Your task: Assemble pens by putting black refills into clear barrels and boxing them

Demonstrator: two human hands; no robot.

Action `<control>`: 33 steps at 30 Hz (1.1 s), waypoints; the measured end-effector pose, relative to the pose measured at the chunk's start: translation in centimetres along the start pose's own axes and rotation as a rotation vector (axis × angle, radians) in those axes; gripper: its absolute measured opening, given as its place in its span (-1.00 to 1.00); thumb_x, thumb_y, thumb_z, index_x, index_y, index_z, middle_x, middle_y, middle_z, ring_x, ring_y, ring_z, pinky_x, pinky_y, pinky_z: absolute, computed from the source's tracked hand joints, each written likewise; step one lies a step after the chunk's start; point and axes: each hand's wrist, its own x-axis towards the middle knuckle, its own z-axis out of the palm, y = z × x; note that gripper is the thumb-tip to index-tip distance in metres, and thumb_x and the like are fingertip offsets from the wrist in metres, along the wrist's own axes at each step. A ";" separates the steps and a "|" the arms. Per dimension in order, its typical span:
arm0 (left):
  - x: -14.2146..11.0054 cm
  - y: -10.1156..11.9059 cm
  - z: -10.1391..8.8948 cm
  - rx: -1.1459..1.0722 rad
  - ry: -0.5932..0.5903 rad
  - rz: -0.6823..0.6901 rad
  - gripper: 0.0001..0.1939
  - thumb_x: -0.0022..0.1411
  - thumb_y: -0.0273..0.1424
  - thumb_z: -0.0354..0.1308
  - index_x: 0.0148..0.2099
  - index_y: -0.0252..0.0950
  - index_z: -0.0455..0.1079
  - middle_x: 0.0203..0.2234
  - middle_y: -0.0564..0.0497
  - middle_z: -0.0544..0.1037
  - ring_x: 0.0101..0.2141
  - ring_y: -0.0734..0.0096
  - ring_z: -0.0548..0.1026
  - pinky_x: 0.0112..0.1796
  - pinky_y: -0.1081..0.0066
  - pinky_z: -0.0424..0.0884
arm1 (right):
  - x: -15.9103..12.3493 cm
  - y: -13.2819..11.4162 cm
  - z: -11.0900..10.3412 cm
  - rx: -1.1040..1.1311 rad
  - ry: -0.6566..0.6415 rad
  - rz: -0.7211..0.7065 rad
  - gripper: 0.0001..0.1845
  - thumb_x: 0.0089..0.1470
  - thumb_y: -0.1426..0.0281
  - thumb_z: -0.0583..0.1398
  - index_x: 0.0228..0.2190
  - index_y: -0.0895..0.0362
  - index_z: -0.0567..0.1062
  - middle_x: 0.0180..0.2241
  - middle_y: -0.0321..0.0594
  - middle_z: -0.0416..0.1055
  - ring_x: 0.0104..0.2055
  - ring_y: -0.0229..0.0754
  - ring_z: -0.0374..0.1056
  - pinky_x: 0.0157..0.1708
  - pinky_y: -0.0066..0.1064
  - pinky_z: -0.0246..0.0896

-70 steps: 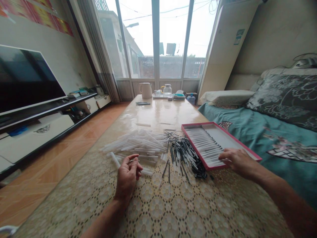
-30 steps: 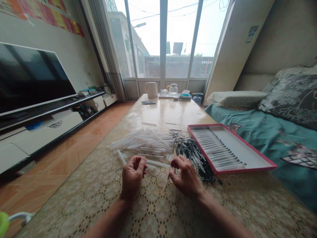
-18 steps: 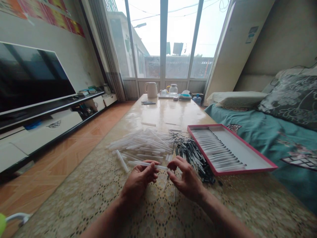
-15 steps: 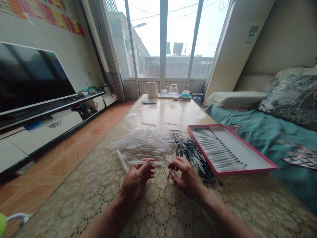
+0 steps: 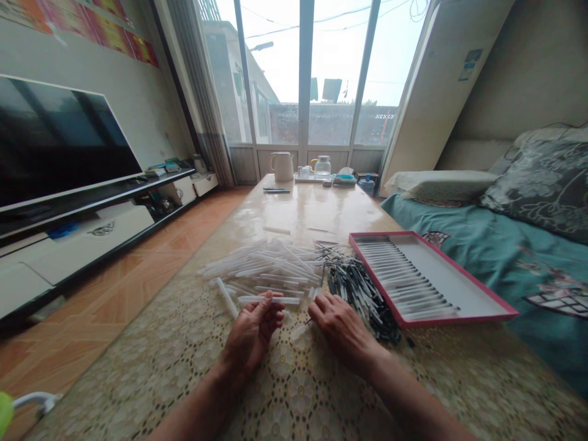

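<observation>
My left hand [image 5: 257,324] is closed around a white translucent pen barrel [image 5: 287,300], which lies level across the fingers. To its right, my right hand [image 5: 337,321] is pinched, palm down, on a thin dark rod that looks like a pen refill [image 5: 309,321]; most of it is hidden by the fingers. A small pale blurred piece [image 5: 301,332] shows by its lower end. Behind the hands lies a loose heap of white barrels [image 5: 261,263]. A pile of black pen parts [image 5: 362,294] spreads beside my right hand.
At right, a red-rimmed tray [image 5: 459,269] holds a row of white pens with dark ends. A kettle [image 5: 281,166], a glass pot [image 5: 322,166] and a tissue pack [image 5: 344,179] stand at the table's far end. A sofa [image 5: 463,239] borders the right side.
My right hand has turned palm down and shifted slightly left, bringing the dark rod to a lower angle. My left hand keeps the barrel almost in place.
</observation>
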 end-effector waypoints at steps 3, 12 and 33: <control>-0.1 0.1 0.0 -0.010 -0.003 -0.014 -0.90 0.16 -0.50 0.16 -0.27 -0.42 0.47 -0.54 -0.03 0.56 -0.56 0.54 0.50 -0.52 0.59 0.45 | -0.2 0.3 0.0 0.193 0.188 0.143 -0.82 0.20 0.53 -0.01 -0.38 0.11 0.33 -0.38 -0.23 0.32 -0.34 -0.21 0.25 -0.32 -0.41 0.13; 0.0 0.1 -0.2 -0.036 -0.023 -0.056 -0.85 0.19 -0.55 0.09 -0.23 -0.43 0.48 -0.47 -0.10 0.60 -0.50 0.50 0.54 -0.44 0.57 0.50 | -0.5 -0.3 -1.2 1.209 0.728 0.644 -0.87 0.13 0.29 0.08 -0.38 0.09 0.25 -0.59 -0.41 0.32 -0.61 -0.32 0.27 -0.55 -0.46 0.21; -0.6 -0.1 0.2 -0.140 -0.081 -0.158 -0.84 0.23 -0.55 0.05 -0.28 -0.43 0.47 -0.51 -0.10 0.59 -0.54 0.52 0.52 -0.51 0.60 0.48 | -0.2 -2.1 -0.3 1.344 0.271 0.465 -0.82 0.09 0.27 0.13 -0.37 0.14 0.35 -0.48 -0.28 0.42 -0.58 -0.29 0.38 -0.66 -0.53 0.17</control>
